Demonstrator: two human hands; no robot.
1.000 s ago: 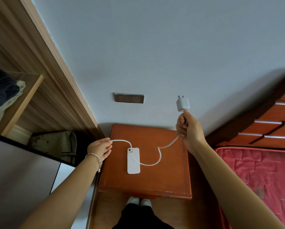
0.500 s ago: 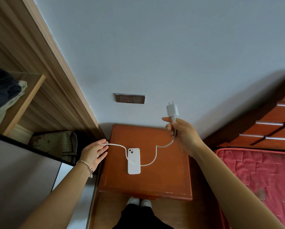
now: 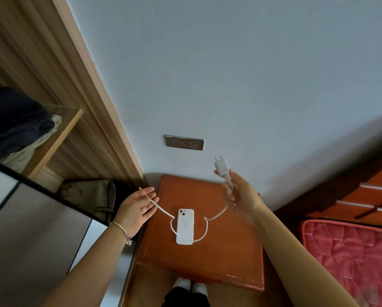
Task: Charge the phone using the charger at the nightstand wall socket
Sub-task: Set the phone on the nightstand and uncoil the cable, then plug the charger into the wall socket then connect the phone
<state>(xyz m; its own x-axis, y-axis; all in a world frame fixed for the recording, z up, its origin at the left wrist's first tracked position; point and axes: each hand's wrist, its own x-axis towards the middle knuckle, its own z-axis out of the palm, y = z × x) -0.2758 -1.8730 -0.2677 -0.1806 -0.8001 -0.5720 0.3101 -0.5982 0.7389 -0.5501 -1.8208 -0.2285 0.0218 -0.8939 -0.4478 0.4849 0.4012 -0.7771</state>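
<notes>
A white phone (image 3: 185, 226) lies face down on the orange-brown nightstand (image 3: 218, 258). A white cable (image 3: 204, 231) loops across and around the phone. My right hand (image 3: 238, 191) grips the cable just below the white charger plug (image 3: 222, 166), whose prongs point up toward the wall, below and right of the metal wall socket (image 3: 184, 142). My left hand (image 3: 137, 207) hovers at the nightstand's left edge with fingers spread, and the cable's free end (image 3: 141, 190) rests across its fingers.
A wooden wardrobe side (image 3: 79, 103) with a shelf of folded clothes (image 3: 19, 127) stands on the left. A wooden bed frame (image 3: 358, 196) and red mattress (image 3: 351, 258) fill the right. My white shoes (image 3: 190, 284) show below the nightstand's front edge.
My right hand has lowered and carried the plug left, closer to the socket. My left hand has opened its fingers, with the cable's end now lifted across them.
</notes>
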